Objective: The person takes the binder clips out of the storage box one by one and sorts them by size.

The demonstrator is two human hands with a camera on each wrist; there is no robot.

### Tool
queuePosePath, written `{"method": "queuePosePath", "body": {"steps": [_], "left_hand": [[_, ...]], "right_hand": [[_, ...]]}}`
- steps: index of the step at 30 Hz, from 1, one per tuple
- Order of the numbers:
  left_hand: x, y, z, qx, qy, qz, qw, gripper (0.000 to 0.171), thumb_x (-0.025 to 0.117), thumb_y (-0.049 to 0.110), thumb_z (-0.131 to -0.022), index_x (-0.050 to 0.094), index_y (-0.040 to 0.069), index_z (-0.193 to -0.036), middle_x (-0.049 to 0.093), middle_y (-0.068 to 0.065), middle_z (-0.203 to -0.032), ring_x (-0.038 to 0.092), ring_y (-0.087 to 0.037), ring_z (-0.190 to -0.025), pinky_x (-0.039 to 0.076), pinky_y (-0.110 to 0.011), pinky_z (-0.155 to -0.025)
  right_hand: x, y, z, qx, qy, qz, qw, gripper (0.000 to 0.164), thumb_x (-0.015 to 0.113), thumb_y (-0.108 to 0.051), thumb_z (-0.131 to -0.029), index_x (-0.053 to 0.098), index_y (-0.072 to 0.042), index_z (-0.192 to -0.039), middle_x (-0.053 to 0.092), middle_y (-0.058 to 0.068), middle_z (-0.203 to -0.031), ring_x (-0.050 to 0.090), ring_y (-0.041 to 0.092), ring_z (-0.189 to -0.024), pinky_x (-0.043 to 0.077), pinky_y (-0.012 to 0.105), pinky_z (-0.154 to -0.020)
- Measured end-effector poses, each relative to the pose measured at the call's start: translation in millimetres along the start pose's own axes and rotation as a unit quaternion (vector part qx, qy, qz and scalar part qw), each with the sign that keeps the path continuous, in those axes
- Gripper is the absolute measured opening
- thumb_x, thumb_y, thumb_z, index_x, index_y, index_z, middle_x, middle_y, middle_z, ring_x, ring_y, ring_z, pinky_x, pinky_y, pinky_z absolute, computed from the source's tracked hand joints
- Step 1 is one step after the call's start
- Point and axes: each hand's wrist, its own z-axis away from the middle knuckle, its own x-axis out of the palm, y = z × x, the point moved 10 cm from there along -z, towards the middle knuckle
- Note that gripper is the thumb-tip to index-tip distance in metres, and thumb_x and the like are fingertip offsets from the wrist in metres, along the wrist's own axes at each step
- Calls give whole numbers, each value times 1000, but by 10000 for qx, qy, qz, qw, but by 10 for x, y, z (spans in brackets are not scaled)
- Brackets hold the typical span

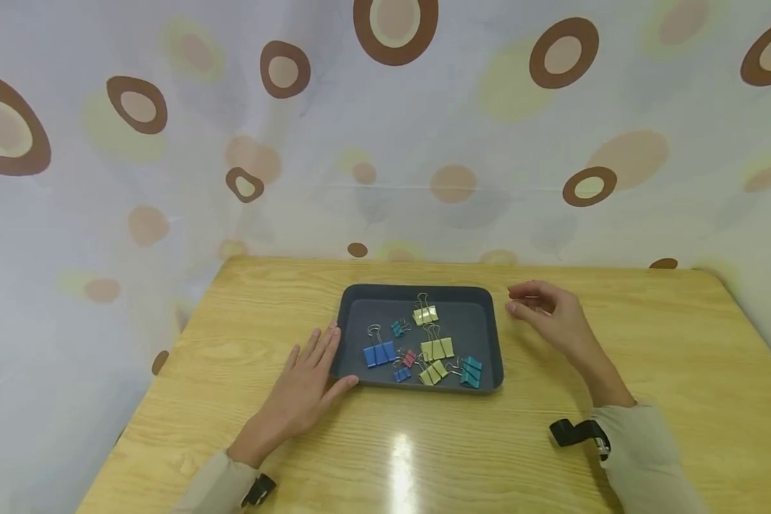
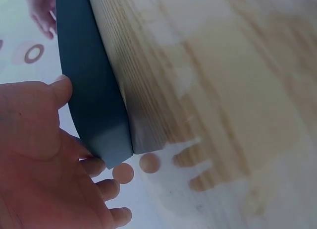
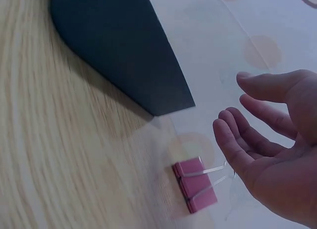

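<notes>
dark grey tray (image 1: 360,308) of binder clips (image 1: 438,349), at two o'clock from the left hand (image 1: 300,389), whose straight fingers touch it; right hand (image 1: 555,319), thumb and fingers apart, at the tray's three o'clock, pink clip (image 3: 195,184) nearby. wooden table (image 1: 475,457); spotted cloth (image 1: 398,114) at twelve.

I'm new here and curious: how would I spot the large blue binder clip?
Find the dark rectangular tray on the wood-grain table. The large blue binder clip lies inside, nearest the person's left hand; the other deep-blue clip is much smaller.
</notes>
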Motion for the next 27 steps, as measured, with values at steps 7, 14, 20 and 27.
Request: {"method": "queuePosePath", "body": {"steps": [7,14,20,27], "left_hand": [[-4,-2,7,-38,41,-36,10000,85,47,56,-105,16,3,-164,10,-11,-171,14,-38,-156,16,-64,-121],[16,0,-7,-31,71,53,10000,85,49,55,-105,16,4,-164,12,-11,-171,14,-37,-156,16,-64,-121],[18,-3,3,-36,40,68,10000,85,49,56,-105,15,4,-164,12,-11,-171,14,-37,-156,15,-64,-121],[20,-5,-4,-24,24,23,10000,86,46,58,-105,15,5,-164,11,-10,-171,13,-37,-156,15,-64,-121]], "right_hand": [[347,-150,-15,-110,-497,-77,9987,36,72,-12,-98,63,5,-130,64,24,-124,66,21,-107,53,17,-89],[657,-232,6,-158,-773,-205,9967,35,74,-2,-94,64,6,-127,63,27,-124,66,34,-107,57,24,-90],[912,-256,23,-282,-958,286,9946,37,76,0,-91,64,6,-125,66,23,-119,67,33,-105,58,36,-91],[1037,-381,67,-422,-1039,1355,9844,35,78,-4,-90,66,5,-122,67,18,-110,66,32,-101,58,46,-89]]}}
